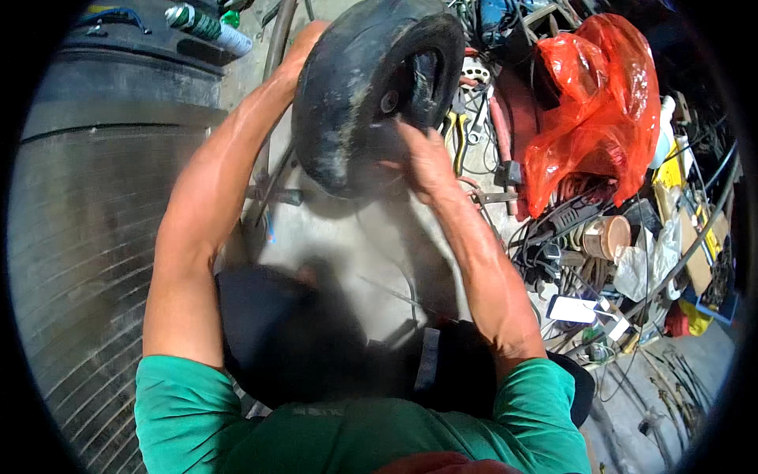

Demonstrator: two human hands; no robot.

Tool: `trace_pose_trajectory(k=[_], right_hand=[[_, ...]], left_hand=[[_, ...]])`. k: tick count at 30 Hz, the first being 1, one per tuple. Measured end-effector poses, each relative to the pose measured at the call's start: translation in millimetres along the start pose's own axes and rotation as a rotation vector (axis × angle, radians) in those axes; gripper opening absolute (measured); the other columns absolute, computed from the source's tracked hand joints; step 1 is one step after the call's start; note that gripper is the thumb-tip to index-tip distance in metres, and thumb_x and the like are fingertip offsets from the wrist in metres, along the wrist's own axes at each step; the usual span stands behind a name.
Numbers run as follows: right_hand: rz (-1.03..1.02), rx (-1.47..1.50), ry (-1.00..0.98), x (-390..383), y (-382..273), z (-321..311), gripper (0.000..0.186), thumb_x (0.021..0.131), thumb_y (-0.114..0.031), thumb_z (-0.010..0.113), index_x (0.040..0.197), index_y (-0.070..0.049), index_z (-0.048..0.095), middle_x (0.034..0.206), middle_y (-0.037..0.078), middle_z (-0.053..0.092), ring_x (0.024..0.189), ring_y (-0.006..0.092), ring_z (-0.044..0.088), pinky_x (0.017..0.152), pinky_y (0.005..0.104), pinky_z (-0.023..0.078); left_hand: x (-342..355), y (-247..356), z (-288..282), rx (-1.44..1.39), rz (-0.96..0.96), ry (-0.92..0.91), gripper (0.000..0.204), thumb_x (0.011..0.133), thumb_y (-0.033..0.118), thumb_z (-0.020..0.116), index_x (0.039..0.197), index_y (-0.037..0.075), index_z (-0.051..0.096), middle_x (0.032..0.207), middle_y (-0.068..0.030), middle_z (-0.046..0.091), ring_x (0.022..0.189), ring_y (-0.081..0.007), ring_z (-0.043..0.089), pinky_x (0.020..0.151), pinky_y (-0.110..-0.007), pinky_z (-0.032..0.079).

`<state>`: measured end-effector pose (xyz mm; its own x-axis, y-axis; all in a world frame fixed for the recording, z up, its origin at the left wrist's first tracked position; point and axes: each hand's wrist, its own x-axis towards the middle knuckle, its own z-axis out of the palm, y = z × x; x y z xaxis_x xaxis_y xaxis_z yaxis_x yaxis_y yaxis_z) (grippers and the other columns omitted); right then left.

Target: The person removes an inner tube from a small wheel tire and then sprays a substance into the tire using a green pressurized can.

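A large, scuffed black wheel with a tire [332, 110] is held up at the top centre, tilted, with its hub showing. My left hand [309, 38] grips the tire's upper left side, its fingers mostly hidden behind the rubber. My right hand [422, 158] is at the tire's lower right, just below the hub, with its fingers bent and partly blurred against the dark rubber; I cannot make out exactly what they grip. Yellow-handled pliers [458, 146] and wrenches [476, 126] lie on the floor just right of the wheel.
A ribbed dark metal surface [87, 300] fills the left, with a spray can [207, 31] near its top. Cluttered cables, tools, a red plastic bag [592, 118], a round container [606, 237] and a white rectangular object [572, 310] crowd the right of the concrete floor [371, 237].
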<state>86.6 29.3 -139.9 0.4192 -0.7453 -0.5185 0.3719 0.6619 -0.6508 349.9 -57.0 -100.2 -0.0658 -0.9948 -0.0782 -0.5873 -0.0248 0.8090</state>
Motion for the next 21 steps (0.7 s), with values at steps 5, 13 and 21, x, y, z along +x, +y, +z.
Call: trace_pose_trajectory(k=[5,13,21], right_hand=[[-0.029,-0.272,-0.124,23,-3,-81,0.032,0.097,-0.016,0.059,0.121,0.004,0.064,0.102,0.012,0.071,0.084,0.0193,0.069,0.071,0.0339,0.059],[-0.051,0.049,-0.063,10,18,-44,0.040,0.099,-0.024,0.065,0.132,-0.004,0.059,0.120,0.009,0.067,0.112,0.0202,0.063,0.100,0.0411,0.051],[-0.298,0.011,-0.146,-14,41,-18,0.051,0.090,-0.025,0.078,0.134,-0.007,0.059,0.125,0.005,0.065,0.115,0.0173,0.059,0.104,0.0350,0.044]], left_hand=[[3,-30,8,-0.308,-0.007,0.059,0.024,0.095,0.021,0.066,0.097,-0.002,0.072,0.083,-0.0053,0.072,0.073,-0.0097,0.058,0.071,-0.037,0.051],[-4,-43,4,-0.663,-0.028,-0.001,0.026,0.095,0.022,0.066,0.098,-0.003,0.073,0.085,-0.0063,0.073,0.072,-0.0100,0.060,0.069,-0.036,0.051],[10,-44,10,-0.647,0.033,-0.034,0.027,0.096,0.023,0.066,0.098,-0.003,0.073,0.086,-0.0072,0.073,0.072,-0.0104,0.062,0.066,-0.034,0.052]])
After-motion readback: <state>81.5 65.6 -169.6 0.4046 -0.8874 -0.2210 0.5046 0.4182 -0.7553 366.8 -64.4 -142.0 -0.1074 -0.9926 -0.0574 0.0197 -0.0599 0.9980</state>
